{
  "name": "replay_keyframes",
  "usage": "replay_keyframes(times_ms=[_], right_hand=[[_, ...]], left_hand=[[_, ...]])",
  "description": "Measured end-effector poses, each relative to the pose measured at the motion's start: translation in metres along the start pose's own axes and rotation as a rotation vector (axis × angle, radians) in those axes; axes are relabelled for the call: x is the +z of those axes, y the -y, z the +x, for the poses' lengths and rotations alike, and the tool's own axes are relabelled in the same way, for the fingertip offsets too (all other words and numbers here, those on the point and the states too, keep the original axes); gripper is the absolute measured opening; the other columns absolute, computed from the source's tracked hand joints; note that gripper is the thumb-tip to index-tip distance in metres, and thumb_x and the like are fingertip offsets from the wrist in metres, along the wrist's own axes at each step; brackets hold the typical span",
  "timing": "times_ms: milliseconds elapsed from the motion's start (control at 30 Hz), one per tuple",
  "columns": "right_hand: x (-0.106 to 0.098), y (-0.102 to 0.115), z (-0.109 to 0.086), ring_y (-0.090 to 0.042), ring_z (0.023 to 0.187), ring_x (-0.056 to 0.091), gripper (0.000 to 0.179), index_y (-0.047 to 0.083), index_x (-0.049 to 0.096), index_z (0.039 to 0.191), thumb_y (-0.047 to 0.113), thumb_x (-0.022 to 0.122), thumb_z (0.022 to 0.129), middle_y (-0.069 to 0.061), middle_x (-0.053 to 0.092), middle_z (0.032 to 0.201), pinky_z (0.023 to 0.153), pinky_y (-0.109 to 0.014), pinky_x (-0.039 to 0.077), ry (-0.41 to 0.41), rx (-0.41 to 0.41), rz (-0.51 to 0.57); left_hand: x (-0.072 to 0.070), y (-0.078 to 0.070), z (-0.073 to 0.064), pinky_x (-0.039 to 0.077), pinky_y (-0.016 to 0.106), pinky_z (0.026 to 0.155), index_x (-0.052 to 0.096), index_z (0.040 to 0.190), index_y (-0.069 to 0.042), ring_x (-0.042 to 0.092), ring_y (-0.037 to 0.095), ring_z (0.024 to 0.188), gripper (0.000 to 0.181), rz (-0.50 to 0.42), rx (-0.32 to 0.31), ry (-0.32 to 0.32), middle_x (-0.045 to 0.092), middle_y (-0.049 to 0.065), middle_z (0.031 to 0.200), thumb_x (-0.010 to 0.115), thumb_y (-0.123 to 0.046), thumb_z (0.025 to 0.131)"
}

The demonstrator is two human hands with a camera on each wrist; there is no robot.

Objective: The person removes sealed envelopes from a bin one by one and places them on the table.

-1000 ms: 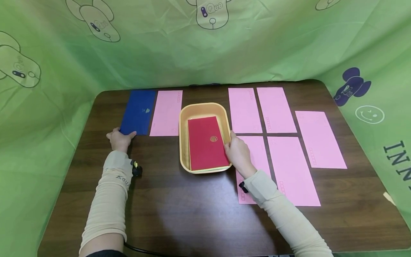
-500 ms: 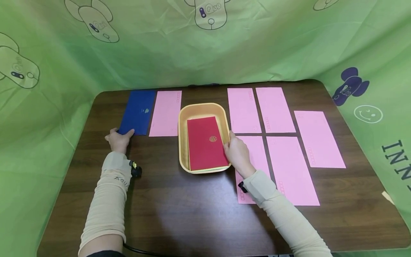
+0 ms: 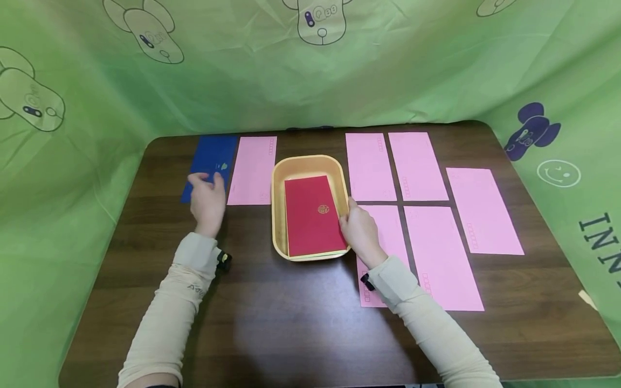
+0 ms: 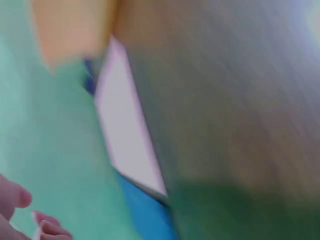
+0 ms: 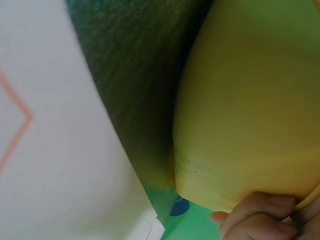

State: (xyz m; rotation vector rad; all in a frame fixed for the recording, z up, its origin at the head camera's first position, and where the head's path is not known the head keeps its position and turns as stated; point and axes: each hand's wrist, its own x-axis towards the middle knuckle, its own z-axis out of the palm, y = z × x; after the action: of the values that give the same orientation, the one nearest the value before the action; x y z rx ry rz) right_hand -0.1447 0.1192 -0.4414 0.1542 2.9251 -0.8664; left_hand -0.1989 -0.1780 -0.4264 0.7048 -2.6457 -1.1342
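- Holding left hand (image 3: 208,203) over near part of blue sheet (image 3: 213,153), thumb apart from fingers, fingers loosely bent. Can't tell from head view whether touching the sheet.
- Gripping yellow tray (image 3: 304,168) at right rim with right hand (image 3: 361,230), fingers clamped on it toward near-right corner.
- In tray, mid-table: red sheet (image 3: 312,226), round gold emblem right of centre, pale edge showing along left and near sides.
- At left end of back row: blue sheet, small pale mark on its right part. Just right of it, left of tray: left pink envelope (image 3: 252,170).
- Right of tray, at back: back pair of pink envelopes (image 3: 417,166), side by side, narrow gap between.
- In front of those: near pair of pink envelopes (image 3: 443,258), one partly covered by right hand and sleeve (image 3: 436,334).
- At far right: lone pink envelope (image 3: 485,210), apart from the others.
- Under it all: dark wood-grain table (image 3: 291,334). Around back and sides: green curtain (image 3: 271,86) with printed cartoon heads.
- From left wrist: heavy blur, fingertips in lower-left corner. From right wrist: tray wall large, fingertips at its edge.
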Motion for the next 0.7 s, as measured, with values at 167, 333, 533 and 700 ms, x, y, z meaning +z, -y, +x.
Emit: replay_keyframes(times_ms=[167,333,533,700], right_hand=[[0.0,-0.001,0.001,-0.031,0.077,0.063,0.053,-0.006,0.04,0.141,0.01,0.052,0.092,-0.027,0.066,0.108,0.065,-0.043,0.052,-0.003,-0.001,0.008],[0.001,-0.001,0.0,-0.032,0.078,0.064,0.053,-0.006,0.04,0.141,0.01,0.051,0.092,-0.027,0.066,0.109,0.065,-0.043,0.052,-0.002,0.006,0.014],[0.001,0.0,0.0,-0.03,0.074,0.061,0.053,-0.006,0.041,0.14,0.01,0.052,0.091,-0.028,0.066,0.107,0.062,-0.041,0.05,-0.003,-0.002,0.019],[0.001,0.0,0.0,-0.031,0.075,0.062,0.053,-0.005,0.041,0.14,0.01,0.053,0.091,-0.027,0.066,0.108,0.064,-0.042,0.05,-0.003,0.005,0.017]], left_hand=[[0.005,-0.036,-0.038,0.047,0.048,0.075,0.055,0.119,-0.005,0.064,0.033,0.09,0.047,0.121,0.168,0.191,0.068,0.016,0.105,0.039,-0.045,0.099],[0.018,-0.054,-0.074,0.044,0.037,0.054,0.069,0.083,-0.01,0.061,0.024,0.064,0.043,0.337,0.396,0.296,0.065,0.007,0.068,0.047,-0.044,0.097],[0.033,-0.056,-0.093,0.033,0.024,0.043,0.058,0.062,-0.009,0.05,0.016,0.044,0.047,0.501,0.471,0.362,0.053,0.004,0.049,0.054,-0.043,0.094],[0.04,-0.056,-0.1,0.034,0.025,0.042,0.055,0.058,-0.01,0.05,0.017,0.043,0.052,0.659,0.591,0.314,0.051,0.004,0.048,0.056,-0.049,0.092]])
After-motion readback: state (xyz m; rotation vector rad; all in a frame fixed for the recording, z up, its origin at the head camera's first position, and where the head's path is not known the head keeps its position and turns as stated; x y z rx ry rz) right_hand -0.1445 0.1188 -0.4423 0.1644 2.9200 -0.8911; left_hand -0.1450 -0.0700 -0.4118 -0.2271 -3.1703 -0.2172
